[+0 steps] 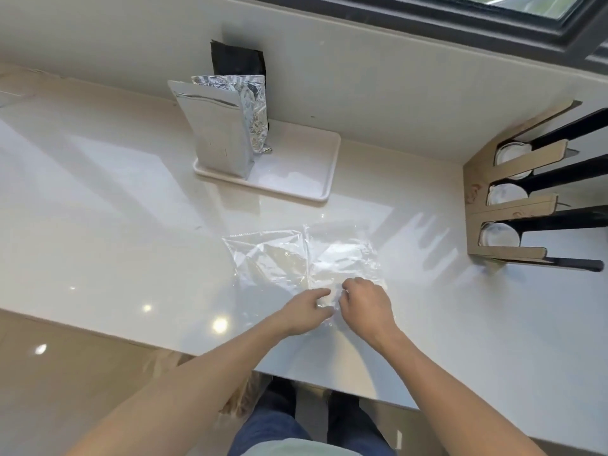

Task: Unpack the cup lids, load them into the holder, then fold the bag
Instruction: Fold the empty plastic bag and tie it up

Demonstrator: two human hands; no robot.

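A clear plastic bag (296,258) lies flat and crumpled on the white counter, in the middle of the view. My left hand (304,311) and my right hand (365,306) meet at its near edge, and both pinch the plastic between fingers and thumb. At the right stands a cardboard holder (513,205) with three slots. Clear cup lids (500,238) show in each slot, with black strips running out to the right.
A white tray (296,185) at the back of the counter carries silver foil pouches (217,126) and a black pouch (237,60) against the wall. A window frame runs along the top right. The counter's near edge lies just below my hands.
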